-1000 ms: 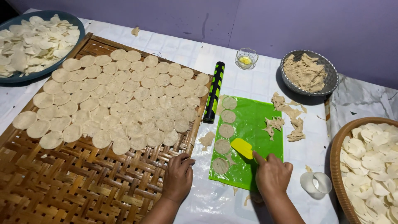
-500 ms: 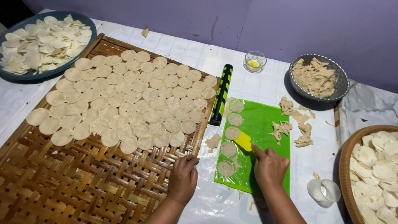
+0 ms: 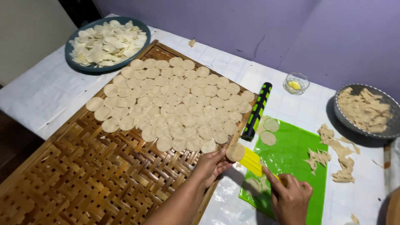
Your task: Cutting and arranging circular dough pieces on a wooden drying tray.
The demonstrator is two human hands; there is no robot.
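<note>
We see the woven bamboo tray [image 3: 83, 175] filling the left of the view, rows of dough rounds [image 3: 175, 104] across its upper half, and a green mat [image 3: 291, 166] at 4 o'clock from it. Our left hand [image 3: 210, 166] pinches 1 dough disc [image 3: 235, 151] at the tray's right edge, fingers closed on its rim. Our right hand [image 3: 291, 200], at 5 o'clock, grips a yellow scraper [image 3: 254, 161] whose blade lies just under the disc.
</note>
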